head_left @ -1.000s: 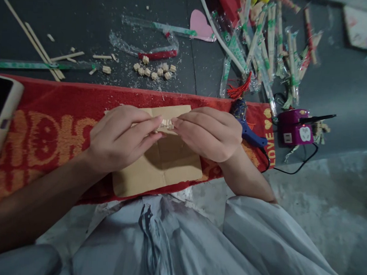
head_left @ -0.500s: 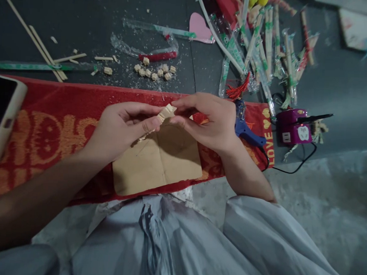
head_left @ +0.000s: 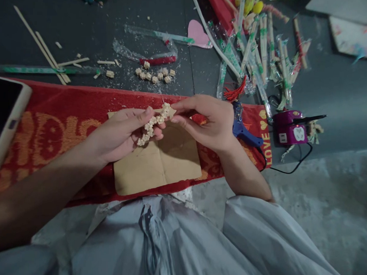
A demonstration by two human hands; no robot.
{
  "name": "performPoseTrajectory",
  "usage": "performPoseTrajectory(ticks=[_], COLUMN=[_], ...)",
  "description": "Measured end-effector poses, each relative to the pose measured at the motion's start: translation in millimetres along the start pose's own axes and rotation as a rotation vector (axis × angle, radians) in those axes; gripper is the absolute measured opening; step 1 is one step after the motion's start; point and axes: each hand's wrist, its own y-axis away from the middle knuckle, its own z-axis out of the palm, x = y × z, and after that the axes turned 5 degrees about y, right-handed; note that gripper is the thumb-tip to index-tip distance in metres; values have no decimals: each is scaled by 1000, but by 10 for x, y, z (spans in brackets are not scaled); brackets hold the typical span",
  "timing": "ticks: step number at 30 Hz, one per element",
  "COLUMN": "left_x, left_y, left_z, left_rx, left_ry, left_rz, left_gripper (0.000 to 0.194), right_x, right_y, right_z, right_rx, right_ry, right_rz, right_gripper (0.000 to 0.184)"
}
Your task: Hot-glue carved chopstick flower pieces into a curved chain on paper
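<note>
A curved cream piece [head_left: 150,128], covered with small knobbly bits, lies across the fingers of my left hand [head_left: 122,130]. The left thumb rests along its upper side, and the fingers curl beneath it. At its upper right end shows a flat pale tip [head_left: 171,112]. My right hand [head_left: 207,120] pinches this tip between thumb and fingers. Under both hands is a creased sheet of brown card [head_left: 157,169] on a red towel [head_left: 65,100]. Several loose knobbly cream bits [head_left: 155,76] lie on the dark table just beyond the towel.
A blue glue gun [head_left: 245,132] lies right of my right hand, near a purple power block [head_left: 290,128] with cables. Wrapped sticks [head_left: 257,51] are heaped at the back right. Thin wooden sticks [head_left: 37,45] and a phone [head_left: 5,124] are on the left. A pink paper heart [head_left: 198,33] lies behind.
My left hand has loosened and turned, and the left thumb has drawn back, so the knobbly face of the cream piece now shows. My right hand keeps its pinch. The view has shifted slightly.
</note>
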Motion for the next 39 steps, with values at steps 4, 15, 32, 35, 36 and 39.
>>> performPoseTrajectory(ticks=[4, 15, 32, 35, 36, 39], left_x=[8, 57, -46, -58, -65, -88], left_y=[4, 21, 117, 116, 108, 84], left_z=[-2, 135, 93, 53, 37, 0], left_rx=[-18, 160, 341, 308, 295, 288], left_ry=[28, 147, -659, -866, -915, -1037], left_rz=[-7, -23, 670, 827, 880, 990], left_gripper=[60, 29, 35, 27, 23, 19], right_x=[-4, 57, 24, 35, 42, 59], right_y=[-22, -30, -52, -35, -29, -14], right_z=[9, 43, 41, 60, 73, 119], right_rx=[54, 67, 143, 87, 71, 78], right_ry=[-66, -80, -78, -44, -35, -39], right_rz=[-31, -108, -167, -115, -104, -121], right_gripper=[30, 32, 14, 20, 24, 27])
